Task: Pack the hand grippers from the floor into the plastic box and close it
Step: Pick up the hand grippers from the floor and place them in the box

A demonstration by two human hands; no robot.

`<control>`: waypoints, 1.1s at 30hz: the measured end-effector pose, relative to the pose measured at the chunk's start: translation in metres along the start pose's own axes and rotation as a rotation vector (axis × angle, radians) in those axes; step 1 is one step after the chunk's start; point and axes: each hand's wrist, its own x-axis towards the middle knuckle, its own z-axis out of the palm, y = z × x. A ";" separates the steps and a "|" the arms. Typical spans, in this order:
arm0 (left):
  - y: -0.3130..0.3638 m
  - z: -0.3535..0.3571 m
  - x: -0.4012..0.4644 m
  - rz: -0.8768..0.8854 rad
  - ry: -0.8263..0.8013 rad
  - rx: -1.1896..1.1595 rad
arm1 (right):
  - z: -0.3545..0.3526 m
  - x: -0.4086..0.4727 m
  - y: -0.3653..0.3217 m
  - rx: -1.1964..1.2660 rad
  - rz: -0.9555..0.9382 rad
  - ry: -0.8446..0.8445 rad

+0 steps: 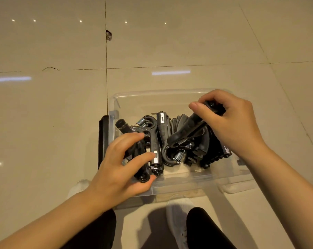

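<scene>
On the tiled floor (pixel 44 108), just ahead of the person's feet, stands a clear plastic box (pixel 116 100), lidless, with its far half bare and its near half crowded with black hand grippers. The left hand (pixel 124 167) reaches over the box's near left corner and grasps a gripper (pixel 154 155) lying at the left of the pile: fingers curl over its top, the thumb sits under its lower end. Another gripper handle (pixel 123 125) pokes up just beyond the fingers, beside a steel spring (pixel 141 121).

The right hand (pixel 231 123) is over the right side of the box, fingers and thumb clenched round the upper handle of a second gripper (pixel 188 130). That one hangs tilted, its looped end and coil pointing down-left, touching or nearly touching the pile. Beneath it lie more grippers (pixel 213 153), packed side by side against the right wall; how many, I cannot tell. One with a small pale counter window (pixel 162 121) stands between the two hands.

A flat black thing (pixel 102 139) lies against the box's left wall, outside it. A clear lid (pixel 239 187) rests on the floor at the box's near right corner. White shoes (pixel 177 214) and dark trouser legs (pixel 204 229) fill the lower edge
</scene>
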 end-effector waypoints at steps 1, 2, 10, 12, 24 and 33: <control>0.000 0.000 0.000 -0.001 -0.003 -0.002 | -0.003 0.002 0.001 -0.006 0.004 0.032; 0.000 0.000 -0.001 -0.003 -0.004 -0.004 | -0.007 0.005 0.002 -0.015 0.005 0.064; 0.003 -0.001 0.001 0.105 -0.070 -0.003 | -0.027 0.013 0.008 0.013 0.016 0.234; 0.005 0.001 0.005 0.133 -0.080 0.009 | -0.018 0.015 0.008 -0.052 -0.006 0.112; 0.006 0.005 0.009 0.144 -0.107 -0.001 | 0.069 0.026 0.032 -0.704 -0.412 -0.253; 0.004 0.006 0.009 0.121 -0.105 0.009 | 0.051 -0.005 0.064 -0.764 -0.383 -0.593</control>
